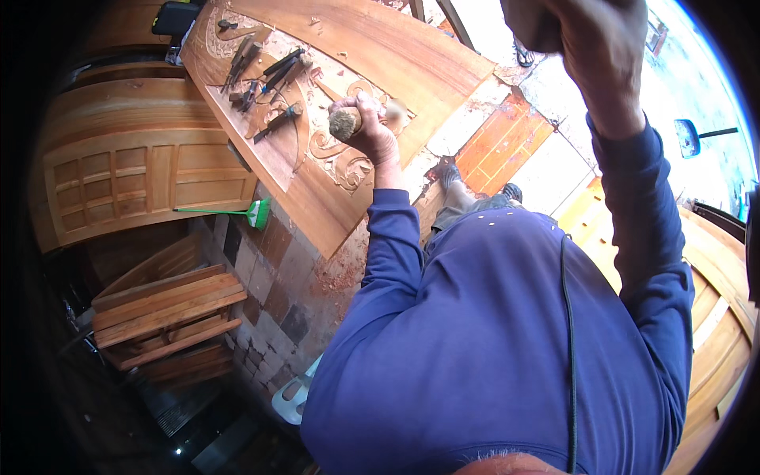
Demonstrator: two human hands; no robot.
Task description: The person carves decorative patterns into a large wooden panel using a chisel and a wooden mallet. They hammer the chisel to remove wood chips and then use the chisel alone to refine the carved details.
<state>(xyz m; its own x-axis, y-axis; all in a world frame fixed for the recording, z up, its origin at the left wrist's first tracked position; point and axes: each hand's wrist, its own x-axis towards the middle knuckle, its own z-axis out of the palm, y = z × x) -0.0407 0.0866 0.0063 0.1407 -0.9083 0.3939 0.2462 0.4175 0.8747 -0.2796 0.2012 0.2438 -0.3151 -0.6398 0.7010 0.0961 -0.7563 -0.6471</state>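
Note:
My left hand [372, 131] is closed round a wooden chisel handle [346, 123] with a frayed top, held over a carved wooden panel [427, 71] with scrollwork and shavings. Several chisels and gouges [277, 79], some dark-handled, lie on the panel just left of that hand. My right hand [598, 55] is raised at the upper right, fingers wrapped round a brown object [529, 24] that is cut off by the top edge and too unclear to name.
At left stand panelled wooden doors [119, 174], a green broom [257, 214] and stacked planks [166, 309]. A white plastic item [291, 400] is low centre. My feet [451, 178] are on the tiled floor [277, 277]. More wooden doors [712, 332] and a mirror [687, 138] are at right.

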